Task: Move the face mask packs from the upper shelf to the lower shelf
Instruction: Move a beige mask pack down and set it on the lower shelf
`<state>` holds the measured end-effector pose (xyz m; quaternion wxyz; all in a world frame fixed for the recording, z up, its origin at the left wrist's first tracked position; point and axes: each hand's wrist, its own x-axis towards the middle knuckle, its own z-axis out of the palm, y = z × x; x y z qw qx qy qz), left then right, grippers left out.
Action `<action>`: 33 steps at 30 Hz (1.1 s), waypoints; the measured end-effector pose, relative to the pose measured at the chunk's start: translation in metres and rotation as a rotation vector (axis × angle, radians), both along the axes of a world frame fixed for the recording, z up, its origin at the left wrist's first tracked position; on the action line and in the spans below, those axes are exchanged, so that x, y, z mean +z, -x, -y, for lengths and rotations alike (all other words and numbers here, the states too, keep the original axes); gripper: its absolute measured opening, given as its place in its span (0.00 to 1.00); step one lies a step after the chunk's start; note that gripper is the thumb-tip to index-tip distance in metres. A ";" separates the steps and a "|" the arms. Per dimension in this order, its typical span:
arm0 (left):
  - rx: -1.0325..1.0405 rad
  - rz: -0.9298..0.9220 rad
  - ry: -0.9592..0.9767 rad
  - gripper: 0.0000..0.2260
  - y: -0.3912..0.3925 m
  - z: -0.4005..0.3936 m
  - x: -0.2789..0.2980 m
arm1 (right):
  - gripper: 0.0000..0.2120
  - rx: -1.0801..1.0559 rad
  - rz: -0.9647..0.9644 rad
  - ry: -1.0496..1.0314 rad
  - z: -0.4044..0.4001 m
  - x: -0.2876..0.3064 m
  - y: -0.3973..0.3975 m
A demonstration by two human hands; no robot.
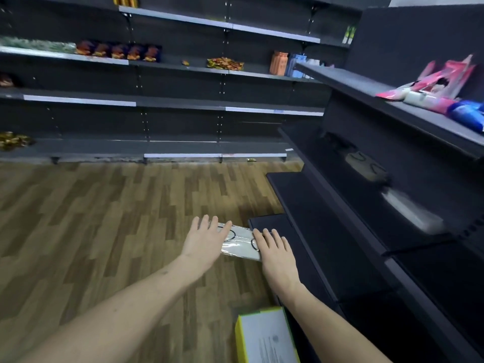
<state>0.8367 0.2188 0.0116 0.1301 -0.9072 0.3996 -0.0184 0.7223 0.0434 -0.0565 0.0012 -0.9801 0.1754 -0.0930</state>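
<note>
Transfer under way: clear-wrapped white face mask pack [241, 243] at lower centre, held between left hand [204, 241] and right hand [275, 254], fingers straight, pressed flat, over dark lowest shelf [327, 247] edge. Blurred packs [411, 210] on mid shelf right; remaining count unclear.

The floor [91, 218] looks like wood planks, brown and grey, with a low sheen. The shelves [340, 252] on the right look like dark painted metal, matt and smooth. The far shelves [183, 106] have the same dark matt finish, with pale smooth strips along some front edges. The mask pack [242, 243] near the hands is wrapped in clear glossy plastic film, with pale soft-looking cloth inside. The box [264, 336] at the near edge looks like smooth cardboard, white on top with yellow-green sides. The packs [442, 82] on the upper right shelf are glossy pink and blue plastic. The far snack bags [117, 52] look shiny.
</note>
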 end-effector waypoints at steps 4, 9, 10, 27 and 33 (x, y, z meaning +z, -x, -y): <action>0.008 -0.005 0.018 0.36 -0.063 0.032 0.000 | 0.27 0.026 -0.041 -0.011 0.038 0.009 -0.063; -0.062 0.012 0.043 0.34 -0.123 0.085 -0.008 | 0.30 0.015 -0.043 -0.004 0.082 0.018 -0.108; -0.076 0.008 0.044 0.34 -0.134 0.097 -0.010 | 0.30 0.007 -0.047 -0.007 0.092 0.018 -0.117; -0.547 -0.016 0.089 0.39 -0.342 0.337 -0.006 | 0.30 -0.490 0.030 -0.047 0.247 0.036 -0.258; -0.746 -0.063 0.152 0.35 -0.333 0.442 -0.001 | 0.33 -0.679 0.073 -0.014 0.319 0.050 -0.237</action>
